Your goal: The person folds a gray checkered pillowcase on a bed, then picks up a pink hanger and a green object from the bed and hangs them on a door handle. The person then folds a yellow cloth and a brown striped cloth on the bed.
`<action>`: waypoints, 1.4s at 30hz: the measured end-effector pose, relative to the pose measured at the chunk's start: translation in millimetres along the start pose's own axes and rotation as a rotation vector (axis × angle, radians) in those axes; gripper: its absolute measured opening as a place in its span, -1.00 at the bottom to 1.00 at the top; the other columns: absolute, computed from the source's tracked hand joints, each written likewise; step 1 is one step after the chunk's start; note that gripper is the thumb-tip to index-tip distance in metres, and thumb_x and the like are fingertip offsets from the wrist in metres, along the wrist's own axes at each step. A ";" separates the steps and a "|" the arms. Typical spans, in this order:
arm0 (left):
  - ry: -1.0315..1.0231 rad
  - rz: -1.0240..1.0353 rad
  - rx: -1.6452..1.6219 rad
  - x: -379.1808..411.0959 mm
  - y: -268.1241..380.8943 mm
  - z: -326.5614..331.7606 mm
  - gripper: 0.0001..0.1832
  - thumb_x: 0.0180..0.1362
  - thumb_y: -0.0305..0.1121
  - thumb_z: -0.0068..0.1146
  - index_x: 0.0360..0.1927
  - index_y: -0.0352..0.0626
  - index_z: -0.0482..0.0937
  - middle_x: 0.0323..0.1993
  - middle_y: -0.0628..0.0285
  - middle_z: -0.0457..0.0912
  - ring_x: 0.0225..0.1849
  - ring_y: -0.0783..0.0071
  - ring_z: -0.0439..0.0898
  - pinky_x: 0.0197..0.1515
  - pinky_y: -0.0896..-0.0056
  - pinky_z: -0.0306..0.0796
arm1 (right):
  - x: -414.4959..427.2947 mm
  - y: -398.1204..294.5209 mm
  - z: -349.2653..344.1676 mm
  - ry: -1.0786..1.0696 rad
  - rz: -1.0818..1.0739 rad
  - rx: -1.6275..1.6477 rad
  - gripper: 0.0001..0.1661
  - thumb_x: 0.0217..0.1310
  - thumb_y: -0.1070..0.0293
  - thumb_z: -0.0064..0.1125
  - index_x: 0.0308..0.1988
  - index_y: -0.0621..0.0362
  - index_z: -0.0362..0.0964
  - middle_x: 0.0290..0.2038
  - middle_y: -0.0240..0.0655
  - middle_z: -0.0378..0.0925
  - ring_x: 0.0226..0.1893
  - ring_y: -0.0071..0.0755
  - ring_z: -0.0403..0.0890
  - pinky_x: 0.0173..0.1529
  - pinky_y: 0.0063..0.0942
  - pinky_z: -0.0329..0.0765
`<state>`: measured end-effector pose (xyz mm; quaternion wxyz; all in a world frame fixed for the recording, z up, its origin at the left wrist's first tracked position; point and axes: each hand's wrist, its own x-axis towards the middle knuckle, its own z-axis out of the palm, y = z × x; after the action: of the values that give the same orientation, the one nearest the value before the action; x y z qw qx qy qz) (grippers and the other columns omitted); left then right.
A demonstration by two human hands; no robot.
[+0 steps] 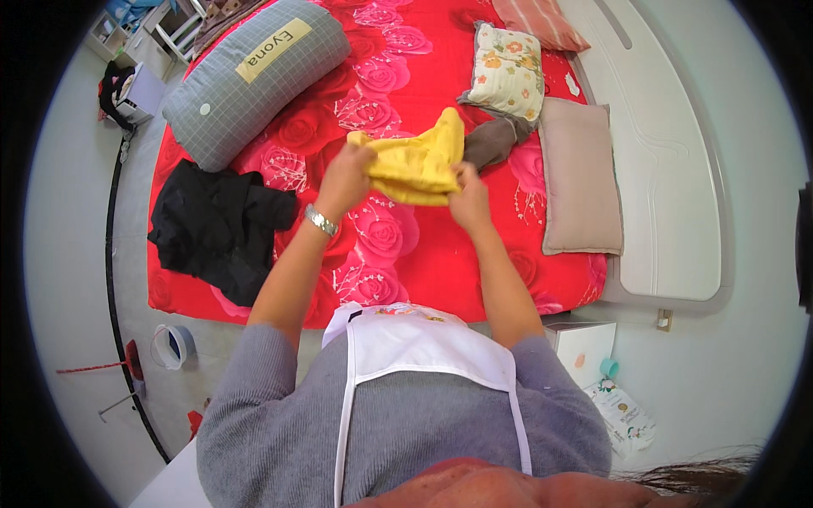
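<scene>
Stretched between my two hands above the bed is a yellow cloth garment (413,162), bunched, with one part sticking up at its far right. My left hand (346,178) grips its left end, and a metal-banded watch circles that wrist. At the lower right corner of the cloth, my right hand (469,198) pinches the edge. Just beyond the right hand lies a crumpled grey-brown garment (495,141) on the red rose-print bedsheet (438,254). A black garment (219,225) rests in a heap to the left of my left forearm.
A grey checked bolster (222,108) lies at the far left of the bed. Towards the white headboard (667,190) are a floral cushion (508,66), a beige pillow (579,181) and a striped orange pillow (540,22). A bucket (173,347) and a broom (132,360) are on the left.
</scene>
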<state>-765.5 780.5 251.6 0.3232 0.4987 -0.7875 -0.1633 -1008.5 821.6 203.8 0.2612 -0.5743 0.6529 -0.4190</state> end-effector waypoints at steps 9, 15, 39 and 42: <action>-0.177 -0.456 -0.087 -154.8 -73.6 119.2 -0.71 -0.18 -0.66 -0.01 -0.30 -0.24 0.50 -0.29 -0.03 0.46 -0.20 -0.03 0.47 -0.15 0.17 0.38 | -117.1 107.4 43.6 -0.611 0.272 -0.089 -0.65 -0.22 0.36 0.40 -0.39 0.18 0.39 -0.56 -0.38 0.39 -0.54 -0.54 0.39 -0.43 -0.52 0.36; -0.150 -0.608 -0.026 -209.9 -57.8 129.9 -0.68 -0.17 -0.60 0.16 -0.28 -0.25 0.37 -0.33 -0.03 0.46 -0.22 -0.01 0.46 -0.22 0.14 0.38 | -176.2 123.6 42.2 -0.434 0.240 -0.117 -0.73 -0.17 0.32 0.30 -0.43 0.15 0.37 -0.49 -0.20 0.47 -0.46 -0.19 0.51 -0.38 -0.30 0.42; -0.104 -0.616 -0.347 -304.5 -95.7 199.0 -0.20 0.01 -0.63 -0.04 0.33 -0.19 -0.13 -0.32 0.00 0.58 -0.29 0.17 0.58 -0.26 0.26 0.43 | -137.6 30.2 165.2 -0.899 -0.528 -0.446 -0.75 -0.05 0.41 0.01 -0.27 0.18 0.46 -0.32 -0.08 0.43 -0.23 -0.07 0.51 -0.22 -0.26 0.49; 0.023 -0.710 -0.538 -342.8 -112.3 210.8 -0.32 0.03 -0.65 -0.09 0.28 -0.23 0.04 -0.30 0.12 0.56 -0.38 0.38 0.55 -0.32 0.40 0.43 | -179.2 49.0 191.7 -1.044 -0.500 -0.556 -0.66 -0.01 0.38 0.01 -0.14 0.13 0.41 -0.34 -0.13 0.43 -0.28 -0.12 0.53 -0.29 -0.26 0.50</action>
<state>-730.1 1021.8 -87.5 0.3741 0.6383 -0.4930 -0.4577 -840.4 947.4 39.0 0.2804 -0.8839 0.3706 0.0524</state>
